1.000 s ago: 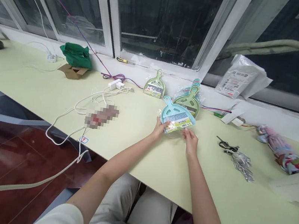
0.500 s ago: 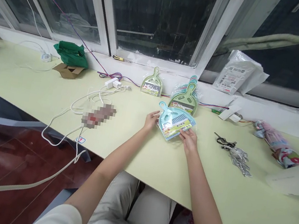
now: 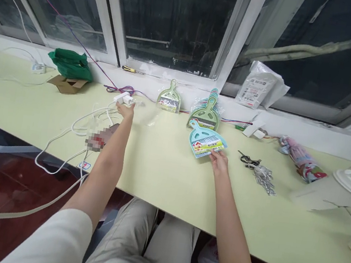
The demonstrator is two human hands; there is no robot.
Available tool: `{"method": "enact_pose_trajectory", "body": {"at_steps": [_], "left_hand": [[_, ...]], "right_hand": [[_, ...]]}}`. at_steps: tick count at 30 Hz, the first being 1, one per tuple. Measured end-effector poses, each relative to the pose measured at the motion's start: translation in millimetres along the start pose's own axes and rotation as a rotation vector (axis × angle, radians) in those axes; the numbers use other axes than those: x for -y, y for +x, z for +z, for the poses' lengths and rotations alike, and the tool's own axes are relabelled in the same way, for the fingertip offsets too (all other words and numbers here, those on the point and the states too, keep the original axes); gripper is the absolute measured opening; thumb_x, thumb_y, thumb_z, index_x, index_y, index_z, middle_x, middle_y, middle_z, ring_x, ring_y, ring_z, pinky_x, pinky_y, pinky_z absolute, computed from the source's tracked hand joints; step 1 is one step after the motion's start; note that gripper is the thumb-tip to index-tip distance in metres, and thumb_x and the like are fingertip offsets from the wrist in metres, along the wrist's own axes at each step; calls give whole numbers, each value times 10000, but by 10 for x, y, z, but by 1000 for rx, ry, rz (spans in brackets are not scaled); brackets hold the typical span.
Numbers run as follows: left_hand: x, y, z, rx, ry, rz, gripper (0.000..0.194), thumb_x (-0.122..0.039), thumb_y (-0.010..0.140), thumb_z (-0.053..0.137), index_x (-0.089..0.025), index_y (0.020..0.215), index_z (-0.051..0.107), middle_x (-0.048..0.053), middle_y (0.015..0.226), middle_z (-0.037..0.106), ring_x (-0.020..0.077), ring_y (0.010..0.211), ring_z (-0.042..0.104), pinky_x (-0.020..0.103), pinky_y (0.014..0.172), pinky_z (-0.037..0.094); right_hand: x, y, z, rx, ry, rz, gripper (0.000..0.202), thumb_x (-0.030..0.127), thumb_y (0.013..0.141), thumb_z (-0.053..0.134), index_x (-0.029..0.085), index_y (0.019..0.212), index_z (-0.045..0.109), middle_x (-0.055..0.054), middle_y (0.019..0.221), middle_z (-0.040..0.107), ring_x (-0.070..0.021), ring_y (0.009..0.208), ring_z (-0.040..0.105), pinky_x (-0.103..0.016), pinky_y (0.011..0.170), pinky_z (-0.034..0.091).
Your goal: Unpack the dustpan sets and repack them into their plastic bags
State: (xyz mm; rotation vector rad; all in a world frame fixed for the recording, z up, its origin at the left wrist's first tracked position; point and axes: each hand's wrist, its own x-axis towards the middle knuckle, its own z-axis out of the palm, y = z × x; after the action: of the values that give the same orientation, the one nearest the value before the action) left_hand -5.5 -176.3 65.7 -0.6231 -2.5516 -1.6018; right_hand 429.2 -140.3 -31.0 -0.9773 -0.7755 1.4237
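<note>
My right hand [image 3: 220, 161] pinches the lower right edge of a light blue dustpan [image 3: 207, 132] with a matching brush and a printed card label in it. The dustpan is raised above the table, its handle pointing up and left. Far to the left, my left hand [image 3: 126, 110] is closed beside the white plugs [image 3: 123, 98], with a clear plastic bag [image 3: 151, 118] trailing from it to the right. Its fingertips are partly hidden. Behind the blue dustpan, a stack of green and blue dustpan sets [image 3: 204, 117] leans on the wall, and one green dustpan set [image 3: 169, 99] stands left of it.
White cables [image 3: 72, 130] and a blurred-out object [image 3: 99, 137] lie left. Further back are a green cloth bag [image 3: 69, 63] and a small cardboard box [image 3: 69, 84]. Keys [image 3: 263, 177], a folded umbrella [image 3: 304, 161] and a white bucket [image 3: 322, 190] are at right.
My left hand has moved from the blue dustpan leftward to the plugs, the clear plastic now beside it. My right hand still holds the dustpan, whose wrapping no longer shows. The view has shifted right.
</note>
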Motion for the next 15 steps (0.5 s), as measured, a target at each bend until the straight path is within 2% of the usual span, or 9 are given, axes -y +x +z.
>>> {"method": "enact_pose_trajectory", "body": {"at_steps": [2, 4, 5, 7, 9, 10, 11, 12, 15], "left_hand": [[-112, -51, -87, -97, 87, 57, 880, -332, 786, 690, -81, 1449, 168, 241, 1549, 186, 290, 1462, 136, 476, 1168, 162], [-249, -317, -70, -49, 33, 209, 807, -343, 849, 609, -125, 1474, 147, 189, 1586, 83, 270, 1478, 23, 473, 1183, 98], [-311, -512, -19, 64, -51, 271, 706, -339, 902, 526, -142, 1475, 164, 171, 1584, 117, 253, 1477, 50, 457, 1184, 116], [-391, -972, 156, 495, -345, 276, 541, -332, 964, 402, -171, 1453, 239, 160, 1534, 279, 222, 1440, 218, 412, 1161, 209], [-397, -1442, 379, 679, -394, 265, 426, -373, 979, 356, -174, 1351, 417, 149, 1292, 567, 227, 1223, 522, 405, 1034, 402], [-374, -1650, 488, 766, -411, 237, 405, -408, 968, 377, -181, 1285, 488, 133, 1167, 635, 233, 1114, 593, 407, 966, 456], [-341, -1826, 585, 925, -489, 176, 409, -438, 938, 448, -199, 1264, 514, 121, 1140, 645, 238, 1092, 603, 403, 947, 468], [-300, -1966, 667, 995, -574, 115, 433, -425, 893, 539, -210, 1268, 515, 111, 1141, 644, 234, 1076, 609, 385, 937, 475], [-169, -2150, 810, 920, -759, -46, 478, -336, 792, 667, -212, 1237, 544, 87, 1128, 640, 218, 1068, 602, 351, 958, 458]], "right_hand": [[-39, -8, 44, 9, -11, 7, 322, 112, 576, 786, 181, 859, 648, -18, 829, 729, -199, 876, 715, -314, 783, 624], [-71, -30, 92, 20, -13, 10, 332, 117, 579, 786, 189, 869, 642, -15, 847, 730, -201, 910, 710, -315, 799, 619], [-82, -44, 116, 26, -8, 10, 339, 123, 580, 784, 193, 879, 640, -16, 866, 731, -202, 928, 707, -318, 807, 617], [-97, -80, 163, 46, 12, 5, 362, 139, 582, 784, 201, 908, 638, -16, 902, 732, -202, 954, 702, -326, 821, 615], [-101, -122, 211, 83, 25, -6, 388, 160, 583, 795, 210, 933, 635, -12, 920, 733, -199, 962, 700, -328, 828, 612], [-98, -145, 235, 108, 21, -12, 393, 169, 587, 801, 212, 940, 634, -10, 924, 734, -195, 960, 701, -326, 829, 611], [-93, -167, 256, 137, 5, -14, 384, 179, 596, 805, 211, 939, 635, -11, 924, 735, -190, 951, 703, -321, 828, 610], [-86, -187, 274, 170, -22, -8, 360, 188, 613, 804, 206, 931, 637, -14, 920, 737, -185, 932, 708, -314, 823, 610], [-61, -211, 285, 279, -157, 98, 233, 212, 686, 774, 167, 877, 650, -46, 864, 743, -178, 807, 726, -302, 752, 624]]}}
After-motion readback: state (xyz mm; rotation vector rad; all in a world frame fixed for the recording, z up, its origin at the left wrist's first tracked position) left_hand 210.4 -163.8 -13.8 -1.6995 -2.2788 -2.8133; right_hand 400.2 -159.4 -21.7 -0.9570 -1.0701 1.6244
